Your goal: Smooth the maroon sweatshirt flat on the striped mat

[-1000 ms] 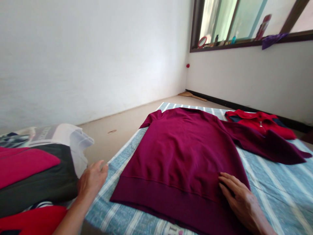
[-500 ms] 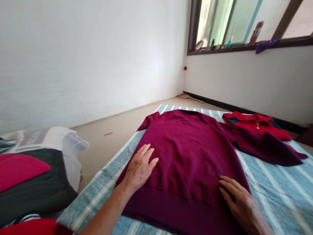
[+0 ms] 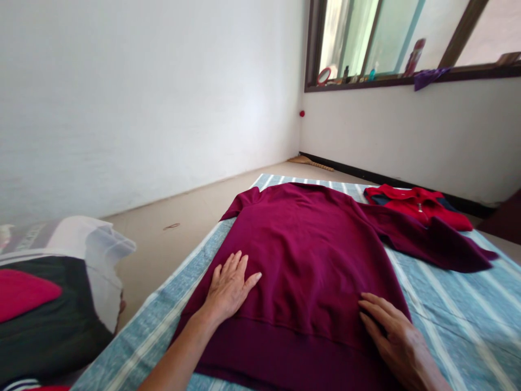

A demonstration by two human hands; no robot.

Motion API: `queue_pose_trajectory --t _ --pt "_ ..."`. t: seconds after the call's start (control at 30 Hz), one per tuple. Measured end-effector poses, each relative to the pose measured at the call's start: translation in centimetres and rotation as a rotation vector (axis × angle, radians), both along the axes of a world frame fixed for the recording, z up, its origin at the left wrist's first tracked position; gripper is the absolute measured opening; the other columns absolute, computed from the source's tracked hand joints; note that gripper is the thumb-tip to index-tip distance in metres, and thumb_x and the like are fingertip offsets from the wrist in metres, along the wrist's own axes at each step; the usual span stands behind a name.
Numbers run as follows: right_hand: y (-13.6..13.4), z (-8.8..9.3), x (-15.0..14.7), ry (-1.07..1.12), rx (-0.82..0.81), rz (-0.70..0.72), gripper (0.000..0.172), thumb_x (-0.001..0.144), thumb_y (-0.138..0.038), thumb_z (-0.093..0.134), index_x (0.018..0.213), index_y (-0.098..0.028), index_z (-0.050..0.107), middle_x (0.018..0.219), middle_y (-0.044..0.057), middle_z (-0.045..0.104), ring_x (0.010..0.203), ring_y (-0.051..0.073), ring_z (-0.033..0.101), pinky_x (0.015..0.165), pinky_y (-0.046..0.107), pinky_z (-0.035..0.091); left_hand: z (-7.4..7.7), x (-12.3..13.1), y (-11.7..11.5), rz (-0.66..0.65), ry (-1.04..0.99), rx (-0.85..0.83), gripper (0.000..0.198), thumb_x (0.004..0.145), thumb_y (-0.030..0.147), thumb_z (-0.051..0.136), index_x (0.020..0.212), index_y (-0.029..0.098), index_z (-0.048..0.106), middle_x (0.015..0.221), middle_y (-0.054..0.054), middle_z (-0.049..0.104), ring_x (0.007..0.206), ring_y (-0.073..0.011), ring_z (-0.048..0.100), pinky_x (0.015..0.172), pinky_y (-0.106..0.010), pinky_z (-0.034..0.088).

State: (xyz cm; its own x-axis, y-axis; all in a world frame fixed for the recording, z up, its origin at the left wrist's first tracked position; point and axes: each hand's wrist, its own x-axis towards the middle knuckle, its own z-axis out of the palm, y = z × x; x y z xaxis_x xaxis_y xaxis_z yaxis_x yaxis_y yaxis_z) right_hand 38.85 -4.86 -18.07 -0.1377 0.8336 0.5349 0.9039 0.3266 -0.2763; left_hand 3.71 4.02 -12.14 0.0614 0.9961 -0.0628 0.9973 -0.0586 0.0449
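A maroon long-sleeved sweatshirt (image 3: 309, 244) lies spread out, its wide hem band toward me and its neck at the far end. My left hand (image 3: 231, 285) rests flat on its lower left side, fingers spread and pointing away. On the lower right side lies my right hand (image 3: 391, 331), palm down, its fingers stretched out and touching the cloth. Neither hand grips anything. One sleeve stretches out to the right; only a short part of the other shows at the far left. Soft wrinkles run across the middle of the sweatshirt.
Beneath the sweatshirt is a blue-and-white striped sheet (image 3: 448, 309). A folded red garment (image 3: 423, 206) with a zip lies at the far right. Dark and pink clothes (image 3: 44, 315) with a white bag (image 3: 93, 239) are piled at left. A broom (image 3: 311, 162) lies by the wall corner.
My left hand has shifted slightly left and down over the sweatshirt, its fingers flatter on the cloth. My right hand stays nearly in place. The view has turned a little to the right.
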Motion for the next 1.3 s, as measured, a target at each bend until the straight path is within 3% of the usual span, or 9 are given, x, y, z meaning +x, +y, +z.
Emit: queue_pose_trajectory --t 0.13,0.3,0.4,0.5,0.7,0.93,1.13,1.3 --pt "0.1 0.0 0.0 0.008 -0.007 0.000 0.031 0.092 -0.039 0.047 0.100 -0.021 0.071 0.112 0.008 0.069 0.098 0.024 0.068 0.083 0.040 0.060 1.6 1.9 0.4 -0.016 0.027 0.027 0.061 0.095 0.049 0.036 0.140 0.008 0.041 0.150 -0.017 0.032 0.141 -0.0288 0.024 0.112 -0.049 0.023" --pt "0.2 0.1 0.0 0.010 -0.044 -0.005 0.030 0.091 -0.037 0.048 0.102 -0.022 0.071 0.113 0.007 0.068 0.100 0.024 0.067 0.086 0.040 0.059 3.2 6.9 2.6 -0.159 -0.087 0.015 0.060 0.096 0.049 0.035 0.141 0.009 0.039 0.152 -0.015 0.029 0.142 -0.0257 0.021 0.113 -0.043 0.024" --pt "0.1 0.2 -0.2 0.030 -0.052 -0.019 0.029 0.091 -0.037 0.048 0.102 -0.021 0.071 0.113 0.008 0.068 0.101 0.024 0.066 0.086 0.040 0.058 2.7 9.7 4.7 -0.237 -0.141 -0.028 0.065 0.096 0.052 0.032 0.144 0.009 0.033 0.154 -0.014 0.022 0.143 -0.0255 0.015 0.114 -0.043 0.022" --pt "0.0 0.3 -0.3 0.053 -0.067 -0.021 0.029 0.091 -0.036 0.048 0.102 -0.022 0.070 0.114 0.008 0.068 0.102 0.023 0.066 0.088 0.039 0.057 1.3 11.3 6.5 -0.263 -0.142 -0.068 0.072 0.095 0.058 0.026 0.147 0.007 0.027 0.156 -0.014 0.015 0.144 -0.0252 0.007 0.115 -0.044 0.015" --pt "0.0 0.3 -0.4 0.077 -0.066 -0.026 0.026 0.090 -0.034 0.050 0.102 -0.022 0.070 0.114 0.008 0.068 0.102 0.024 0.065 0.087 0.039 0.057 -1.3 11.6 7.3 -0.261 -0.104 -0.065 0.078 0.093 0.063 0.020 0.148 0.008 0.026 0.155 -0.014 0.016 0.144 -0.0274 0.008 0.115 -0.048 0.014" --pt "-0.1 0.7 -0.6 0.097 -0.129 -0.020 0.027 0.090 -0.033 0.050 0.104 -0.022 0.070 0.117 0.008 0.066 0.105 0.024 0.064 0.090 0.040 0.055 -1.9 11.4 7.4 -0.262 -0.069 -0.021 0.077 0.093 0.064 0.019 0.148 0.011 0.027 0.155 -0.013 0.018 0.144 -0.0272 0.010 0.115 -0.048 0.015" --pt "1.4 4.4 -0.7 0.129 -0.222 -0.038 0.033 0.090 -0.036 0.047 0.111 -0.019 0.066 0.122 0.011 0.063 0.112 0.023 0.061 0.096 0.038 0.052 -1.7 11.7 7.6 -0.271 -0.034 -0.054 0.082 0.091 0.068 0.020 0.149 0.010 0.023 0.156 -0.012 0.014 0.144 -0.0285 0.008 0.114 -0.050 0.014" --pt "6.6 7.5 -2.1 0.071 -0.211 -0.076 0.046 0.091 -0.038 0.042 0.126 -0.012 0.057 0.136 0.015 0.053 0.127 0.025 0.049 0.106 0.039 0.041 -1.7 11.7 7.6 -0.264 -0.038 -0.047 0.081 0.091 0.068 0.020 0.149 0.011 0.023 0.156 -0.011 0.014 0.144 -0.0280 0.008 0.114 -0.050 0.014"
